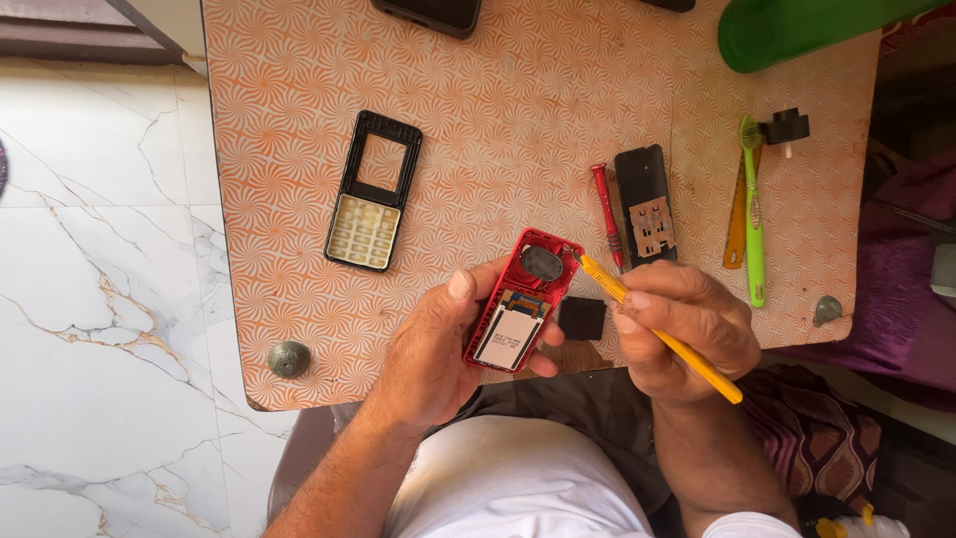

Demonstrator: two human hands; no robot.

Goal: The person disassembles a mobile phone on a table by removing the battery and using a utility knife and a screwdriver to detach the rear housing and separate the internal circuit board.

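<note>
Seen from above, a person sits at a small table [299,199] covered in an orange swirl pattern. The left hand [438,344] is curled around a red phone body [518,304], opened up so its small screen and round speaker show; it is held just above the table's near edge. The right hand [687,329] is closed in a pen grip on a yellow tool [662,339], whose tip touches the phone's upper right corner. On the table, just beside the right hand, lie a small black square [582,318], a red screwdriver [607,214] and a black back cover [645,204]. Farther right are a green toothbrush [753,214] and an orange tool [737,229] side by side. Well to the left lies a black front frame with a pale keypad [371,194]. A green bottle [797,30] lies at the far right corner.
</note>
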